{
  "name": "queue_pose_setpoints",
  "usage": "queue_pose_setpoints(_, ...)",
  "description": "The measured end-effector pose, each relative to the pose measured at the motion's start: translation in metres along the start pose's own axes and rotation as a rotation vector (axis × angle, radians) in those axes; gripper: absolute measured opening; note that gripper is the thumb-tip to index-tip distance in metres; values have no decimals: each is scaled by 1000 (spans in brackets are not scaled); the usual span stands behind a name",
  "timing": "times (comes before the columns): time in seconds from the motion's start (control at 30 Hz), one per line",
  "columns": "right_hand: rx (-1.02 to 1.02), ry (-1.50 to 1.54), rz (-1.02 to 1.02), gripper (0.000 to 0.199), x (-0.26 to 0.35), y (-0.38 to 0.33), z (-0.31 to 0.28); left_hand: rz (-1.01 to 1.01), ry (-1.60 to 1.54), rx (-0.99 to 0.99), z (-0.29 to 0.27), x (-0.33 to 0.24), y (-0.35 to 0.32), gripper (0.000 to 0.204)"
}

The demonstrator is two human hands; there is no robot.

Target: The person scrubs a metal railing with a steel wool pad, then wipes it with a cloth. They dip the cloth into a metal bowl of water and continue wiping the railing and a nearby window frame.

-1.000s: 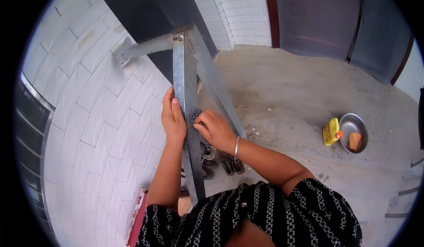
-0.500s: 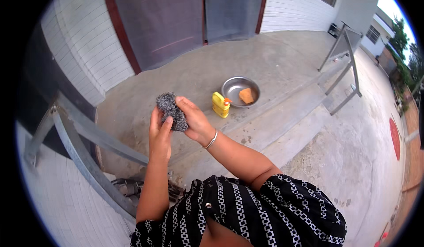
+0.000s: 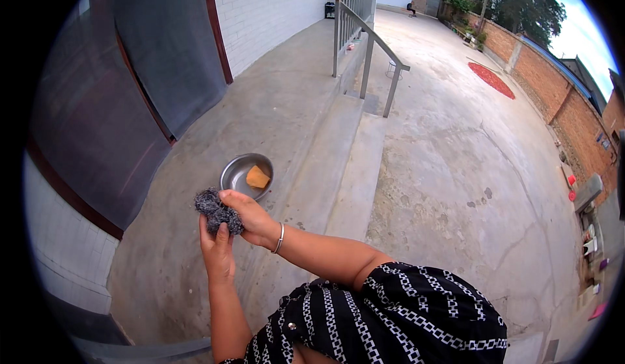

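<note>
Between my two hands is a dark grey, curly clump of steel wool [image 3: 224, 219], bunched into what looks like two lumps. My left hand [image 3: 219, 254] grips it from below, thumb up against the lower lump. From the right, my right hand [image 3: 255, 221] closes on it with the thumb laid over the top; a silver bangle circles that wrist. Just beyond my hands a round metal basin [image 3: 234, 171] rests on the concrete, holding an orange-yellow sponge-like block [image 3: 258, 177]. My hands and the steel wool cover part of the ground beside the basin.
Concrete steps [image 3: 332, 195] drop from the porch to the yard on the right. A grey metal railing [image 3: 366, 64] stands at their far end. Dark curtains [image 3: 153, 51] hang in a doorway at left. A red patch [image 3: 492, 80] lies near the brick wall [image 3: 586, 120].
My view has swung to the right, showing more yard and wall. Both hands keep hold of the steel wool. The yellow bottle beside the basin has dropped out of sight.
</note>
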State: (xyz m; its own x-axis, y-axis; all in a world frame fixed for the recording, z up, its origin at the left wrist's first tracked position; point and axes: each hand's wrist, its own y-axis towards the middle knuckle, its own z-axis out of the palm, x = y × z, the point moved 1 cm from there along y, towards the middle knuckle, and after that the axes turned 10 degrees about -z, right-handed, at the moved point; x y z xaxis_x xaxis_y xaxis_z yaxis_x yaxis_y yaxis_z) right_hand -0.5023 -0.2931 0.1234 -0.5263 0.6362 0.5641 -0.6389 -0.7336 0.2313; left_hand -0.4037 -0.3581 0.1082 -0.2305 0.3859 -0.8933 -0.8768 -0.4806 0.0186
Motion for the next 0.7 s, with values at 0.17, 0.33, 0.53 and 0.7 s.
queue_pose_setpoints(0.17,50,36,100,18,-30,15,17,165,71,-131,-14,-21,-1,55)
queue_pose_setpoints(0.33,156,-48,230,15,-81,11,94,485,295,-573,-50,-74,-44,36)
queue_pose_setpoints(0.53,648,-134,485,24,-152,-42,206,763,716,-1223,-88,-153,-205,32)
queue_pose_setpoints(0.7,998,-227,239,30,-209,-89,278,900,811,-1727,-114,-175,-330,37)
